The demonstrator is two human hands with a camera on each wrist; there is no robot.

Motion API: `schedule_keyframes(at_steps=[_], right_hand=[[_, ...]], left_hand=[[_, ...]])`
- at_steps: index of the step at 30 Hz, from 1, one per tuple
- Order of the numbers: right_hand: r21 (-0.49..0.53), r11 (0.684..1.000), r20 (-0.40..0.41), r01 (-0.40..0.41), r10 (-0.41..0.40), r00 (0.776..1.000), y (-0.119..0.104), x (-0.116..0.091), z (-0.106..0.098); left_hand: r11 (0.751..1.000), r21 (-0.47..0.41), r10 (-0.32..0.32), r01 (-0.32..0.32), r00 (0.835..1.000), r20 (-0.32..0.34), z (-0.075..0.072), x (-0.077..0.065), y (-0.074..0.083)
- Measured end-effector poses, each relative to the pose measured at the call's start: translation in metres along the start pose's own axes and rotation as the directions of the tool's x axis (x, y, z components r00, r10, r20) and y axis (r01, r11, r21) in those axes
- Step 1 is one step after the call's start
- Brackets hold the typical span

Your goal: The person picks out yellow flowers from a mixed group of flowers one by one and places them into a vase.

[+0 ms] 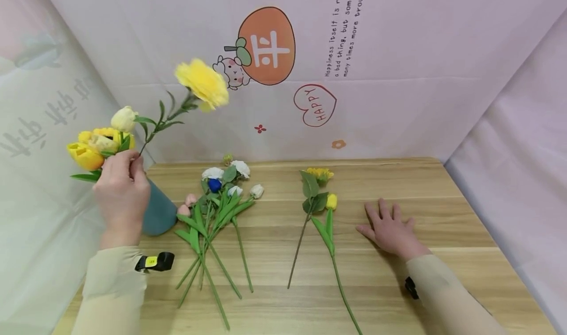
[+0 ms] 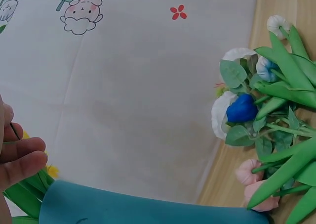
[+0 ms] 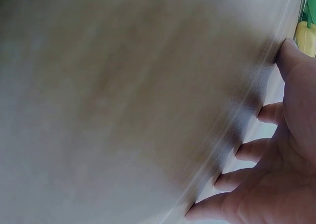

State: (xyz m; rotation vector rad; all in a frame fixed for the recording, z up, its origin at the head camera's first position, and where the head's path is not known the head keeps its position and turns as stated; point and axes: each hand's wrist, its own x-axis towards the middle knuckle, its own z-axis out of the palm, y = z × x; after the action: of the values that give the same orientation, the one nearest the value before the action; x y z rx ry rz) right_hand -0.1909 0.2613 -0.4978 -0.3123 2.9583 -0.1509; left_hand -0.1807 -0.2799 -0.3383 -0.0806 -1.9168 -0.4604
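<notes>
The left hand (image 1: 121, 185) pinched 1 yellow flower (image 1: 204, 85) by the stem above the teal vase (image 1: 158, 212); the right hand (image 1: 392, 231) lay spread on the table (image 1: 272, 227) toward its right edge.

One vase (image 1: 158, 212), two hands (image 1: 122, 187) (image 1: 392, 232), one long-stemmed yellow carnation (image 1: 205, 85). Loose on the table (image 1: 270, 256): one sunflower (image 1: 320, 173), one yellow tulip (image 1: 331, 201), one blue bloom (image 1: 214, 185), two pink ones (image 1: 183, 210), two white roses (image 1: 240, 168), two pale tulips (image 1: 256, 191). Blooms by the vase are too bunched to count, sorry.

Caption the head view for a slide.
Left hand holds a yellow flower near a blue vase; right hand rests on the table.
</notes>
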Motion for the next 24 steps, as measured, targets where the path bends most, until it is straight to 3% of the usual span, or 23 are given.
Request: schedule_keyframes(at_steps=[8,18,24], right_hand=[[0.004,1.0,0.002,-0.004,0.004,1.0,0.002,0.0,0.001],[-0.001,1.0,-0.006,0.001,-0.001,1.0,0.002,0.001,0.004],[0.0,1.0,-0.001,-0.002,0.002,1.0,0.002,0.001,0.004]], left_hand=[[0.999,0.038,0.016,-0.017,1.0,0.005,-0.001,0.001,-0.005],[0.995,0.1,0.019,-0.013,0.998,-0.066,-0.008,0.002,-0.012],[0.988,0.151,0.045,-0.038,0.998,-0.048,-0.011,0.003,-0.014]])
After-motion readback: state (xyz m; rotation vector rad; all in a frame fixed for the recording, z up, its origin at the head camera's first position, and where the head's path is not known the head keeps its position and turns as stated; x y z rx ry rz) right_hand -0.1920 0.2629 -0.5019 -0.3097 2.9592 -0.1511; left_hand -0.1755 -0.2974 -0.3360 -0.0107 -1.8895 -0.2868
